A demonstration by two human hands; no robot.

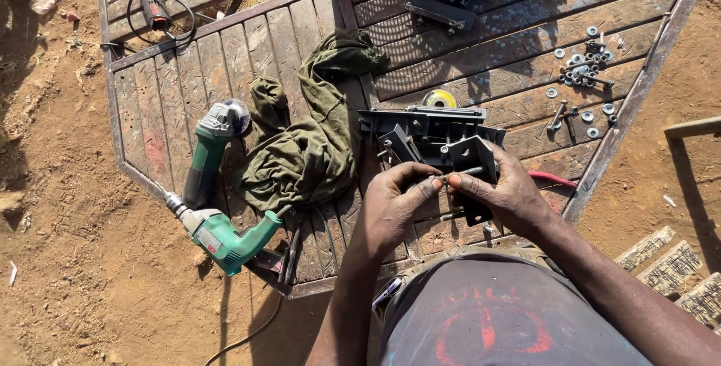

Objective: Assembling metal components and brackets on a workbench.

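Dark metal bracket (473, 157), upright at the table edge; threaded bolt (460, 174) lying horizontally across it.

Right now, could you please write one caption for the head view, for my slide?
Both hands, left and right, fit a bolt to a black bracket beside a green drill.

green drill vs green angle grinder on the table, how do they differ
The green drill is pistol-shaped with a chuck at its tip; the green angle grinder is a straight body with a disc at its head. The drill lies at the table edge, the grinder further in beside the olive cloth. Both lie unheld.
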